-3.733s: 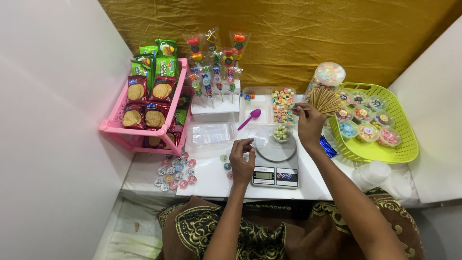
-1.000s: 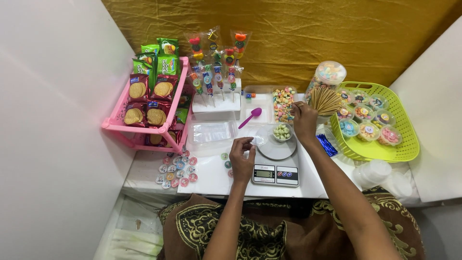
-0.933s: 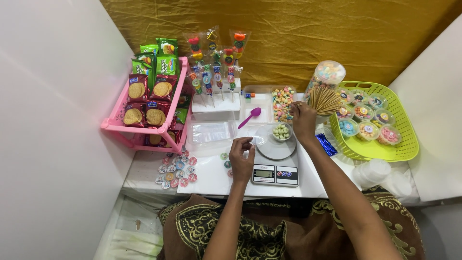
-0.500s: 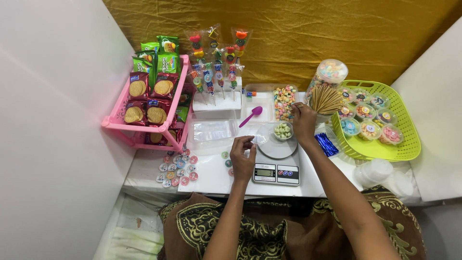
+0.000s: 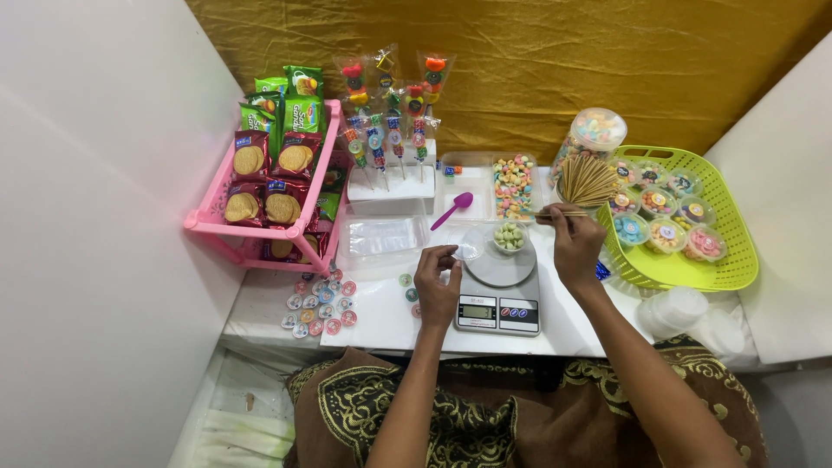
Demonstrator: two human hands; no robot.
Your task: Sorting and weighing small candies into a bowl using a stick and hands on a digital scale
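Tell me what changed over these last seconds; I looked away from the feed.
Little. The right hand dropped slightly from the skewer bundle toward the cup on the scale, pinching one stick. The left hand stayed beside the scale; everything else unmoved.

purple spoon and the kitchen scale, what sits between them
In the head view, a small clear cup of pale green candies lies between the purple spoon and the kitchen scale, at the scale's far edge.

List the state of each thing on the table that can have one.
Scale: on, display lit.
Cup: on the scale, open, part filled with candy.
Lid: off, at left hand.
Skewer: pinched in right hand.
Jar: lidded, full.
Basket: holding sealed cups.
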